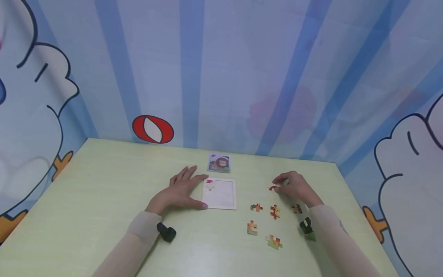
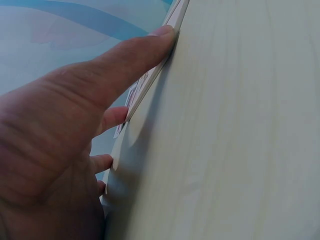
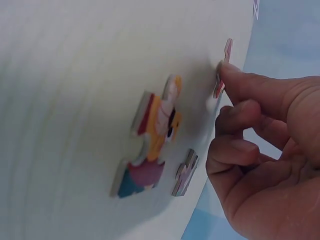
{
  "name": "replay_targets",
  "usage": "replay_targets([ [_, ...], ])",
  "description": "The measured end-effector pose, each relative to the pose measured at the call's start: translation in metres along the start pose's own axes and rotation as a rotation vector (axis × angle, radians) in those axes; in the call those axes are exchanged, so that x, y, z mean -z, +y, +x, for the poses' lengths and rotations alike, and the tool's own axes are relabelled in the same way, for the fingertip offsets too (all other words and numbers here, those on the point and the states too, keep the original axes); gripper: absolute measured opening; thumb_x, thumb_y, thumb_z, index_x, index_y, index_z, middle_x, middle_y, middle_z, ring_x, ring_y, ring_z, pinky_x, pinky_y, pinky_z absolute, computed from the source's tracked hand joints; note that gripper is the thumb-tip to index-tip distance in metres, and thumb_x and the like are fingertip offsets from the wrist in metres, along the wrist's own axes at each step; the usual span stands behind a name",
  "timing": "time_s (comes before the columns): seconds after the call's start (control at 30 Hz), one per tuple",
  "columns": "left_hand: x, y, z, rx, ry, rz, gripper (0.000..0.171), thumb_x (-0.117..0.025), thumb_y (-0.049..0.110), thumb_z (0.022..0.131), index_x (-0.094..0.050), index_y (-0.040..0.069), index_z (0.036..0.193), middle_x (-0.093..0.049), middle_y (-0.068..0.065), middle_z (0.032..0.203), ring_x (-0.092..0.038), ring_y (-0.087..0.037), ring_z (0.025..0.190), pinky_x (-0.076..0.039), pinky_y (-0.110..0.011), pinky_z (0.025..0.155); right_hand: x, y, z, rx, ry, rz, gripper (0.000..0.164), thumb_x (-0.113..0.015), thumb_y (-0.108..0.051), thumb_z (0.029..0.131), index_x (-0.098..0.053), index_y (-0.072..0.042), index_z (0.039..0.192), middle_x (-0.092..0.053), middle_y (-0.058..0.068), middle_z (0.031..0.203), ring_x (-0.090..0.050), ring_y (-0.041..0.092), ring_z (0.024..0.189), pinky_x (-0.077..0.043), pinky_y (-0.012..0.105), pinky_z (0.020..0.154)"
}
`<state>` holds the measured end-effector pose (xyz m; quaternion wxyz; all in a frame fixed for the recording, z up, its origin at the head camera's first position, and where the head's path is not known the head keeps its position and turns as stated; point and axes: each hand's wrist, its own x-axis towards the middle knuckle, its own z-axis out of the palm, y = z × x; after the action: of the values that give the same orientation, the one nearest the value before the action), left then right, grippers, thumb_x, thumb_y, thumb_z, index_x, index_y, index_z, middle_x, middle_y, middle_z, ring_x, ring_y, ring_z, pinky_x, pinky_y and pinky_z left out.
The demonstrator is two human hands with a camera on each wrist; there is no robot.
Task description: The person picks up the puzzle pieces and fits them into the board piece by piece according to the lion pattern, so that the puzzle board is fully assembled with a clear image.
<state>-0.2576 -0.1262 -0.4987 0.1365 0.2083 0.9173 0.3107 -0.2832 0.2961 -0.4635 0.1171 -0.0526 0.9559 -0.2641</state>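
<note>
A white puzzle frame (image 1: 219, 209) lies flat on the table, with a single puzzle piece (image 1: 210, 186) in its upper left corner. Against the frame's left side rests my left hand (image 1: 178, 193), thumb at the lower corner and index finger at the upper one, fingers extended. To the right, my right hand (image 1: 295, 188) pinches a small red and cream puzzle piece (image 3: 228, 49) close over the table. The right wrist view has its thumb (image 3: 245, 82) on that piece, the other fingers curled. Near this hand lie loose pieces, including a lion-face piece (image 1: 275, 211) and a brown one (image 1: 296, 208).
Behind the frame lies a square lion picture card (image 1: 219, 163). More loose pieces, such as an orange and green one (image 1: 274, 242), are spread on the pale wooden table (image 1: 104, 200). A blue striped cartoon curtain (image 1: 221, 77) stands along the table's back edge.
</note>
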Motion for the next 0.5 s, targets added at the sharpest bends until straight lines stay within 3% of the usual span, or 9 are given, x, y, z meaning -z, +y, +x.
replay_targets([
  [0.2, -0.005, -0.006, 0.0034, -0.015, 0.01, 0.014, 0.104, -0.085, 0.07, 0.077, -0.041, 0.035, 0.165, -0.009, -0.013, 0.183, 0.0, -0.048, 0.168, -0.007, -0.079, 0.128, -0.001, -0.0007, 0.0002, -0.004, 0.025, -0.007, 0.021, -0.08, -0.017, 0.096, -0.077, -0.008, 0.115, -0.073, 0.018, 0.124, -0.063, 0.027, 0.099, -0.054, 0.043, 0.087],
  [0.5, -0.0015, -0.0029, 0.0006, -0.011, 0.009, 0.021, 0.105, -0.087, 0.066, 0.077, -0.041, 0.033, 0.165, -0.008, -0.014, 0.183, 0.001, -0.047, 0.168, -0.006, -0.078, 0.129, -0.0004, -0.0041, 0.0009, 0.112, 0.058, 0.052, 0.01, -0.071, -0.012, 0.102, -0.072, -0.008, 0.111, -0.074, 0.013, 0.107, -0.065, 0.023, 0.091, -0.05, 0.035, 0.077],
])
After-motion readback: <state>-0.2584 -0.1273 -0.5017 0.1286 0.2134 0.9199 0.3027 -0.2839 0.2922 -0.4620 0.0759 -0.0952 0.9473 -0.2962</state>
